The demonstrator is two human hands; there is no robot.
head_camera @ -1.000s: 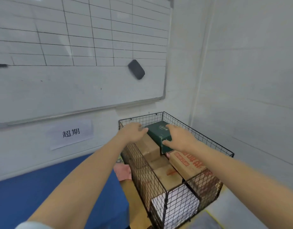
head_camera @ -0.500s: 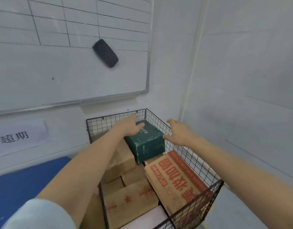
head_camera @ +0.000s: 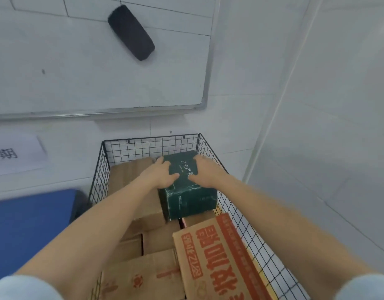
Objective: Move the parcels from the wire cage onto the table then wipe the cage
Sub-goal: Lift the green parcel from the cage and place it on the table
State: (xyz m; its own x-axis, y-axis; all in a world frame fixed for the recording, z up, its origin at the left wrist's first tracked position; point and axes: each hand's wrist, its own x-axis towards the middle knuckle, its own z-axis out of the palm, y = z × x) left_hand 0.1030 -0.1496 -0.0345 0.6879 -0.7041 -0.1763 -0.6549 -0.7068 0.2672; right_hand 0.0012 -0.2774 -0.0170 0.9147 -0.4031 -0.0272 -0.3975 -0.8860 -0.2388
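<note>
A black wire cage stands in the corner, filled with several parcels. On top at the back lies a dark green box. My left hand grips its left top edge and my right hand grips its right top edge, thumbs on the lid. Brown cardboard boxes sit to its left and below. A large brown carton with orange lettering leans against the cage's right side in front.
A blue table lies left of the cage. On the wall above hangs a whiteboard with a black eraser stuck on it. A white paper label is on the wall at left. White walls meet right of the cage.
My view has come closer over the cage. My right hand, which hovered off the green box half a second ago, has closed on its right edge; the left hand now grips its left edge.
</note>
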